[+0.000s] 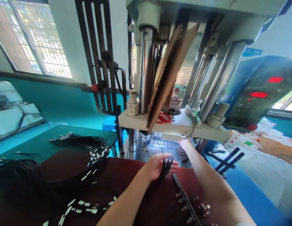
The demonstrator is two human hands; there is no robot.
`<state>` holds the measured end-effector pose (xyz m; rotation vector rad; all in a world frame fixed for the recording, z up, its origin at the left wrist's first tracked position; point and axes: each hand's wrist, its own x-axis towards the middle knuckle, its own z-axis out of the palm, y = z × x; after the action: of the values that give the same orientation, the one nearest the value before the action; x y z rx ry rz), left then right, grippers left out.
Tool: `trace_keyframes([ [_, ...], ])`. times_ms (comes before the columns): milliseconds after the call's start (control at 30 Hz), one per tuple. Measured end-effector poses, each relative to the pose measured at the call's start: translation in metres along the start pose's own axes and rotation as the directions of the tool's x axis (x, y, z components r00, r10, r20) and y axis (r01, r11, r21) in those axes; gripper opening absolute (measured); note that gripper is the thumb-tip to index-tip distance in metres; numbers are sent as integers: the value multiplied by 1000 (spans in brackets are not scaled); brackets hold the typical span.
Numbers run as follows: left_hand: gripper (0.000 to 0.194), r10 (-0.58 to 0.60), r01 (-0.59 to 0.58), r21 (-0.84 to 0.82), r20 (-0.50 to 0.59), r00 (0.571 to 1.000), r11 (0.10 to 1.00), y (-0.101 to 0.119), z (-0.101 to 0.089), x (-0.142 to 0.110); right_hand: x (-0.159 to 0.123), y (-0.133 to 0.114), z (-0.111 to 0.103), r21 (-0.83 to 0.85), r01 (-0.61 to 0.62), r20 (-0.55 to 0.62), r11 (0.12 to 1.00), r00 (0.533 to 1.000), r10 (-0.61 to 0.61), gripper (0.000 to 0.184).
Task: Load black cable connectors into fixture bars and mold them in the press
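Observation:
My left hand (pixel 157 164) is in front of the press, palm turned up. A bundle of thin black cables (pixel 166 169) lies across it, held between the thumb and the partly spread fingers. From there the cables run up and away toward the metal bed (pixel 146 142) of the press. My right hand (pixel 183 142) reaches in under the press's pale plate (pixel 141 124); its fingers are hidden there, so what it touches does not show. On the dark red tabletop, just right of my left hand, lies a black bar (pixel 187 201) with small metal parts along it.
Black cables with white tags (pixel 99 153) spread over the left of the table. Cardboard (pixel 169 69) leans between the press columns, beside red-handled scissors (pixel 164 118). At the right stand a control box (pixel 261 94) with lit red displays and a blue table (pixel 256 194).

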<state>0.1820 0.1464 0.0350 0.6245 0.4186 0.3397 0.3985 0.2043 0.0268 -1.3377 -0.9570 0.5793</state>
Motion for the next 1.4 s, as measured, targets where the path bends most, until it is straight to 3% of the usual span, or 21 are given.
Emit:
trace_keyframes([
  [100, 28, -72, 77, -99, 49, 996, 992, -13, 13, 1, -24, 1, -4, 115, -128, -27, 985, 991, 132, 28],
  [300, 17, -43, 46, -205, 19, 999, 978, -48, 47, -5, -85, -15, -28, 278, -217, -85, 936, 965, 249, 18],
  [433, 18, -68, 72, -91, 47, 997, 993, -78, 62, -25, -113, -18, -55, 323, -228, -200, 918, 932, 302, 18],
  [533, 19, -70, 58, 79, 153, 986, 995, -101, 68, -44, -131, -15, -82, 345, -189, -278, 920, 915, 292, 20],
  [700, 27, -43, 2, 160, 257, 966, 987, -114, 71, -64, -172, -11, -132, 304, -158, -338, 940, 904, 261, 32],
  [800, 30, -58, -5, 225, 273, 960, 974, -112, 74, -65, -199, -9, -158, 233, -197, -344, 952, 899, 270, 37],
  [900, 33, -59, 5, 237, 219, 974, 971, -112, 77, -63, -224, -7, -174, 164, -242, -337, 956, 897, 285, 39],
  [1067, 32, -60, 4, 260, 207, 976, 966, -112, 77, -61, -249, -3, -193, -2, -278, -233, 961, 934, 270, 33],
  [1133, 31, -59, -2, 271, 218, 974, 963, -112, 76, -61, -254, -2, -200, -271, -193, -169, 943, 974, 151, 21],
  [1167, 31, -58, -4, 274, 220, 974, 962, -112, 76, -61, -256, -3, -202, -448, -122, -118, 886, 990, 77, 15],
  [1267, 31, -71, 5, 294, 217, 973, 956, -113, 77, -61, -259, -16, -202, -816, 71, 49, 574, 997, -54, 8],
  [1333, 31, -89, 15, 318, 220, 971, 948, -113, 78, -61, -256, -38, -193, -830, 138, 91, 540, 990, -112, 12],
  [1400, 31, -112, 28, 349, 221, 969, 937, -114, 80, -62, -251, -67, -180, -739, 255, 136, 623, 963, -233, 20],
])
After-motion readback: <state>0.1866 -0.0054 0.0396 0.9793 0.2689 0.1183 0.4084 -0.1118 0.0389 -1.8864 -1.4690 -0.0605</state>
